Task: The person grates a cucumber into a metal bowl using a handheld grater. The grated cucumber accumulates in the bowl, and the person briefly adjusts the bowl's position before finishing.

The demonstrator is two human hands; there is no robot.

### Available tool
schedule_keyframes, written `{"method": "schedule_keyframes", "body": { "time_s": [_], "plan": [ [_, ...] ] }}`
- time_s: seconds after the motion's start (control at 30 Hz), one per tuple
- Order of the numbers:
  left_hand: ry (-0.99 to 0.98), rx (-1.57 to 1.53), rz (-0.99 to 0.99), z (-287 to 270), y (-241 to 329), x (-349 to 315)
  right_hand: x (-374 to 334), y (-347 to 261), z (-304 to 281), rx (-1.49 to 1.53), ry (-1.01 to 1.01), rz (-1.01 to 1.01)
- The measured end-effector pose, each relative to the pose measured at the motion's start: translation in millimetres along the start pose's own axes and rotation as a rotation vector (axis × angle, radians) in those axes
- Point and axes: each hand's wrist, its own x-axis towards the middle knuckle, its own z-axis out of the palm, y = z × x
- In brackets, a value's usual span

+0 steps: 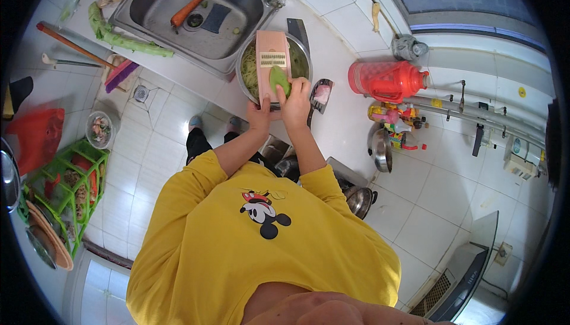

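Note:
A pink flat grater (272,42) lies across a round metal bowl (304,64) on the counter. Pale green shreds (249,67) show in the bowl, left of the grater. My left hand (259,115) grips the grater's near end. Pressed on the grater's face, just below its metal teeth, is a smooth green vegetable piece (277,78); my right hand (294,104) closes round its near right side. Its exact kind I cannot make out. A knife with a dark blade (297,28) lies behind the bowl.
The metal sink (160,22) at far left holds a carrot (189,9) and a dark cloth (215,17). Long green peelings (113,35) lie along the counter's left. A black slotted turner (321,92) with something pinkish stands right of the bowl, near a red thermos (386,80).

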Motion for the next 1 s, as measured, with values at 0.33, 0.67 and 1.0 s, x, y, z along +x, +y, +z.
{"method": "schedule_keyframes", "body": {
  "time_s": [0.33, 0.67, 1.0],
  "plan": [
    [0.086, 0.077, 0.042, 7, 10, -6, 21, 30, 1, 0.365, -0.038, 0.109],
    [0.319, 0.547, 0.143, -8, 39, -12, 29, 57, -40, 1.455, -0.189, 0.766],
    [-0.390, 1.426, 1.137, 42, 112, 28, 14, 66, -53, 1.391, -0.028, 0.712]
  ]
}}
